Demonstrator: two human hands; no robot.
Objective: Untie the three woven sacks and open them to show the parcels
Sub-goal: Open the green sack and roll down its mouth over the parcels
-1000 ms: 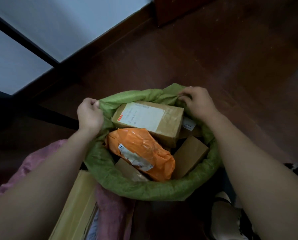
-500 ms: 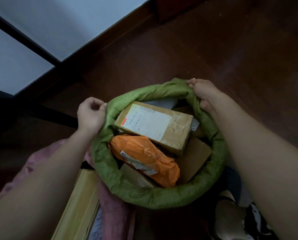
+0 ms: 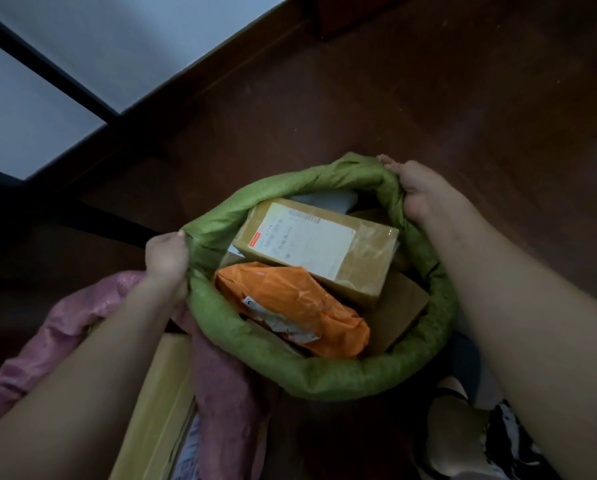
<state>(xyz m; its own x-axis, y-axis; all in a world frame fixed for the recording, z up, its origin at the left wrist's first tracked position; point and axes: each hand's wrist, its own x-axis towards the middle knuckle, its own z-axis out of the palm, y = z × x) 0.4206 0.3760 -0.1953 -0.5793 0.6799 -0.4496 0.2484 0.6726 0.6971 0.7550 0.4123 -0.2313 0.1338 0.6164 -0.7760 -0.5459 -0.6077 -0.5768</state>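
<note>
The green sack [image 3: 325,379], standing on the floor [image 3: 428,98] in the near middle, is judged untied, and its rolled rim is being spread so the parcels are shown: a brown box [image 3: 319,247] and an orange bag [image 3: 290,306] are exposed. The left hand [image 3: 167,261] is curled tightly round the left rim; the right hand [image 3: 425,192] is clenched on the far right rim. A pink sack [image 3: 54,327] at near left is probably to be handled next.
</note>
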